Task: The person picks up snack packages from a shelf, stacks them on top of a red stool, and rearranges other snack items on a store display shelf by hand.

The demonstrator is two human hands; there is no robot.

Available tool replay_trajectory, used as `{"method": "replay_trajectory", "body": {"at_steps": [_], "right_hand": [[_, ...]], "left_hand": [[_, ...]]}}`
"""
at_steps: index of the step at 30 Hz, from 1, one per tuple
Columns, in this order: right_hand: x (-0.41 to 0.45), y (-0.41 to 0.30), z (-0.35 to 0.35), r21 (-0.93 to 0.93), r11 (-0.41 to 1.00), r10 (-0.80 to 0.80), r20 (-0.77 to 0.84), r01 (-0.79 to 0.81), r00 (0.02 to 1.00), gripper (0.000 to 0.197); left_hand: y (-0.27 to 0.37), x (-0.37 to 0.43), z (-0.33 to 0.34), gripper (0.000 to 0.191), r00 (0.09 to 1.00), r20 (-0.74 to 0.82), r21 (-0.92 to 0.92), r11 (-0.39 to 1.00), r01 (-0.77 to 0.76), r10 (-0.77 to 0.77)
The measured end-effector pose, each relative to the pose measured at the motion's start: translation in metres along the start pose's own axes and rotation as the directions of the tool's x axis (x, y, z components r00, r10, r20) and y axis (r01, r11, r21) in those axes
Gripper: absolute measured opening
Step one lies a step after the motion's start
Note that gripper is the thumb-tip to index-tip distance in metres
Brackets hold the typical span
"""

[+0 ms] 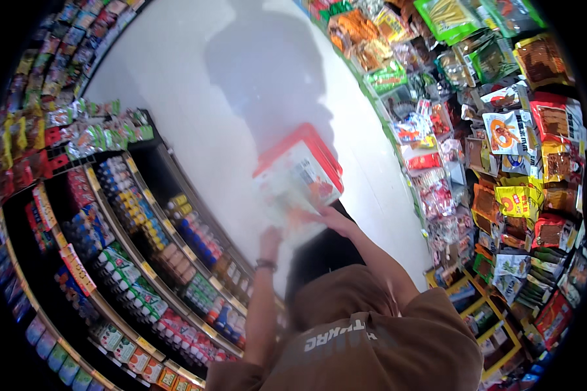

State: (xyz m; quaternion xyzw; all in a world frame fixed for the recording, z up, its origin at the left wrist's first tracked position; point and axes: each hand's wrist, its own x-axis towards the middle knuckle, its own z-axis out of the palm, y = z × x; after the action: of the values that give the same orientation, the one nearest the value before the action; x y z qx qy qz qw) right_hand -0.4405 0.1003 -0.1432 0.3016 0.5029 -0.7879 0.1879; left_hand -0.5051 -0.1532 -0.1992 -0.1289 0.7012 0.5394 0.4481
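My left hand (271, 238) is closed at the near left edge of a pale food packet (286, 200), which is blurred by motion. My right hand (340, 222) holds the same packet from the right, its fingers reaching across the lower part. Just beyond, and partly covered by it, is a red and white flat package (323, 168) bearing a printed code and a food picture. Red edges behind it may belong to more than one package. Whether the pale packet and the red one are joined cannot be told. Both are held above the aisle floor.
Shelves (142, 273) with rows of small bottles and cartons run along the left. Bagged snacks (98, 129) lie on a rack at the upper left. On the right, a display of packaged foods (511, 132) lines the pale floor (176, 88). A yellow frame (489, 313) stands low at right.
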Motion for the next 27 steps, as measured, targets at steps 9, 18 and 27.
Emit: {"method": "replay_trajectory", "body": {"at_steps": [9,18,27], "right_hand": [[-0.076,0.011,0.029,-0.521,0.772,-0.227,0.308,0.364,0.924,0.030],[-0.239,-0.016,0.116,-0.496,0.591,-0.412,0.492,0.636,0.767,0.029],[-0.288,0.029,0.063,-0.756,0.399,-0.536,0.267,0.519,0.801,0.027]], "left_hand": [[-0.049,-0.102,0.015,0.005,0.929,0.310,-0.075,0.979,-0.187,0.201],[-0.058,-0.169,0.043,0.025,0.820,0.389,-0.702,0.711,-0.030,0.419],[-0.071,-0.240,0.048,0.020,0.866,0.262,-0.485,0.834,-0.263,0.426]]}}
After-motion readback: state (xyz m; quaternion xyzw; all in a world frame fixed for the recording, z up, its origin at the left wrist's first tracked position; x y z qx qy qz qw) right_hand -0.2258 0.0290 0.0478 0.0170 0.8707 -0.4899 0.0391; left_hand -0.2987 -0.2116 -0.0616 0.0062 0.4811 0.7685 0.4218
